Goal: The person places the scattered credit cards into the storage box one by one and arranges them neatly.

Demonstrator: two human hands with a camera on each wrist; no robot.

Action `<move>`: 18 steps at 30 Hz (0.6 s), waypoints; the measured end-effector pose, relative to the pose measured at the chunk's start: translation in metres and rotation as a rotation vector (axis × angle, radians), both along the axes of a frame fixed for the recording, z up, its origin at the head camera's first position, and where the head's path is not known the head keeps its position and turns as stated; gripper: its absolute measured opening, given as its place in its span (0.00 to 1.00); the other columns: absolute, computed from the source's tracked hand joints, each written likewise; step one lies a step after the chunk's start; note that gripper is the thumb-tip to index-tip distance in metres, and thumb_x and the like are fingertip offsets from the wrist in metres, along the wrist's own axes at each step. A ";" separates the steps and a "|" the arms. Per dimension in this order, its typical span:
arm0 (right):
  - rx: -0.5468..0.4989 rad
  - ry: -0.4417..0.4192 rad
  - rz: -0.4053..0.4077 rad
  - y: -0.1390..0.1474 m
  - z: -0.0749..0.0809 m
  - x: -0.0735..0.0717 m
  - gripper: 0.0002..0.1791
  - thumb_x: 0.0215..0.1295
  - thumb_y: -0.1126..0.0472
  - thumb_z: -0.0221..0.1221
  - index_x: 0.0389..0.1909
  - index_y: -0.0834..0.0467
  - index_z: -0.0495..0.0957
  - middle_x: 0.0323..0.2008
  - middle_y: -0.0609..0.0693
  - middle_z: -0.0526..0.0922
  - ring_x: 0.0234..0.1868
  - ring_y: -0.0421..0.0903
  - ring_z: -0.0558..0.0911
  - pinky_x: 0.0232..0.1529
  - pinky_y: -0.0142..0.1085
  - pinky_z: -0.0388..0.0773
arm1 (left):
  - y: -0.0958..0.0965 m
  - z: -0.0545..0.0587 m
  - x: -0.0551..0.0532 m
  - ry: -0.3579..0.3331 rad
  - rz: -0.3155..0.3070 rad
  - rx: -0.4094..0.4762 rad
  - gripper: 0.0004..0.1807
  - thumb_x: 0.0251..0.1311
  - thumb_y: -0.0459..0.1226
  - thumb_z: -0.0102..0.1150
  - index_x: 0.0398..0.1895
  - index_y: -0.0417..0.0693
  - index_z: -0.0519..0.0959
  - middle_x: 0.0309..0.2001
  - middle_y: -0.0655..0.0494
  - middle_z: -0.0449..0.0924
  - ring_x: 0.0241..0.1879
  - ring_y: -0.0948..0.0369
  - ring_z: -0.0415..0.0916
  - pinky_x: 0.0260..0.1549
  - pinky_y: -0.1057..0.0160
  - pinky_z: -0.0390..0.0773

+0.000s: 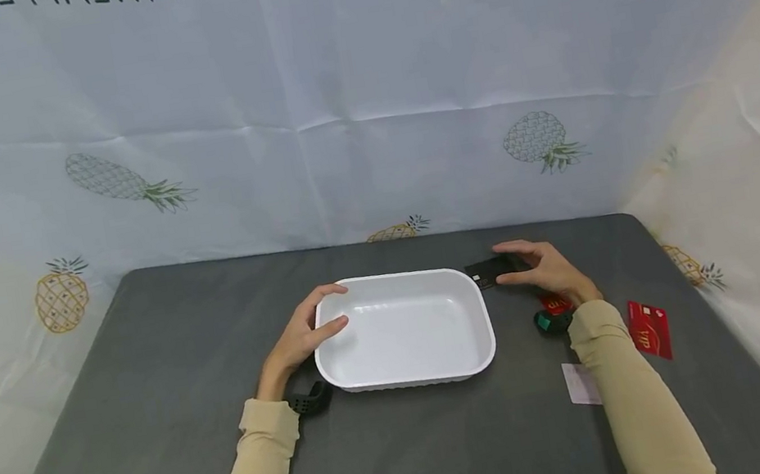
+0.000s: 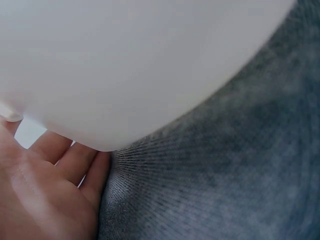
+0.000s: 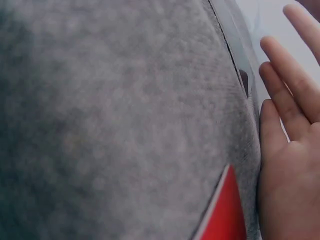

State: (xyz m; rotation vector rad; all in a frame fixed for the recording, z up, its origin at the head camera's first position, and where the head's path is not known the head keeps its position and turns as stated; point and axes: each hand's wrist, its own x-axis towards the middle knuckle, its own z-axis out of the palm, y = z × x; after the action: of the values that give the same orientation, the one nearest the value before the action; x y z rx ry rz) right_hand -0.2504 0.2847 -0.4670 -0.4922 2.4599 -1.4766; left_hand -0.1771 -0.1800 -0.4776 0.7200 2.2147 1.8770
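A white rectangular tray [image 1: 403, 333] lies in the middle of the table. My left hand [image 1: 299, 337] grips its left end, thumb and index finger over the rim; in the left wrist view the other fingers [image 2: 77, 162] are behind the tray's outer wall. Right of the tray is a black card [image 1: 483, 273], partly hidden by my right hand [image 1: 543, 267]. That hand is spread over the card's right part, thumb on the near side and fingers on the far side. In the right wrist view its fingers [image 3: 290, 100] look long and loosely extended.
A red card [image 1: 555, 304] shows partly behind my right wrist, its corner also in the right wrist view. Another red card [image 1: 649, 329] lies right of the forearm. A pale pink card [image 1: 581, 384] is partly covered by the sleeve. Pineapple-print cloth [image 1: 341, 177] hangs behind the grey table [image 1: 416, 463].
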 end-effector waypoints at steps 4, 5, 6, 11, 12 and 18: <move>0.044 -0.022 0.018 -0.002 0.002 0.000 0.36 0.60 0.60 0.73 0.70 0.58 0.73 0.73 0.61 0.68 0.76 0.61 0.63 0.76 0.59 0.58 | 0.000 0.000 0.000 0.011 -0.001 0.004 0.27 0.68 0.32 0.58 0.68 0.33 0.66 0.65 0.28 0.66 0.47 0.63 0.79 0.40 0.61 0.84; 0.066 -0.026 0.026 -0.003 0.003 -0.001 0.37 0.60 0.59 0.73 0.70 0.57 0.73 0.74 0.61 0.67 0.76 0.61 0.63 0.75 0.61 0.58 | 0.000 0.000 -0.001 0.013 -0.003 0.004 0.27 0.68 0.32 0.59 0.68 0.32 0.66 0.65 0.27 0.66 0.47 0.63 0.79 0.40 0.60 0.84; 0.096 -0.027 0.033 -0.004 0.003 -0.001 0.37 0.60 0.58 0.73 0.71 0.56 0.72 0.74 0.61 0.66 0.76 0.62 0.62 0.74 0.63 0.58 | 0.000 0.001 -0.001 0.015 -0.004 0.004 0.27 0.68 0.32 0.59 0.68 0.32 0.66 0.65 0.27 0.66 0.47 0.63 0.79 0.40 0.60 0.84; 0.236 0.000 0.082 -0.008 0.005 -0.005 0.41 0.59 0.56 0.74 0.73 0.57 0.69 0.74 0.62 0.63 0.75 0.65 0.60 0.72 0.67 0.57 | 0.001 0.002 -0.001 0.029 0.006 -0.001 0.27 0.68 0.32 0.59 0.68 0.34 0.67 0.66 0.28 0.66 0.50 0.58 0.78 0.43 0.61 0.83; 0.252 0.003 0.086 -0.009 0.005 -0.006 0.42 0.59 0.56 0.74 0.74 0.57 0.69 0.74 0.63 0.62 0.75 0.66 0.59 0.72 0.68 0.57 | 0.000 0.001 -0.001 0.032 0.008 -0.004 0.27 0.68 0.33 0.59 0.68 0.34 0.67 0.66 0.29 0.66 0.51 0.57 0.78 0.43 0.61 0.83; 0.324 0.039 0.093 -0.012 0.002 -0.010 0.41 0.60 0.54 0.73 0.73 0.60 0.69 0.69 0.63 0.64 0.72 0.66 0.61 0.70 0.69 0.58 | 0.001 0.000 -0.001 0.020 0.004 0.005 0.27 0.68 0.33 0.59 0.68 0.34 0.67 0.65 0.28 0.67 0.49 0.57 0.79 0.42 0.61 0.84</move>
State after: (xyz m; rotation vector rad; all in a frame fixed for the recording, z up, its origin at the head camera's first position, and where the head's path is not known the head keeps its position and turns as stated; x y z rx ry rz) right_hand -0.2607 0.2726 -0.4649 -0.5630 2.5980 -1.0150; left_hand -0.1781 -0.1787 -0.4777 0.7394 2.2263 1.8857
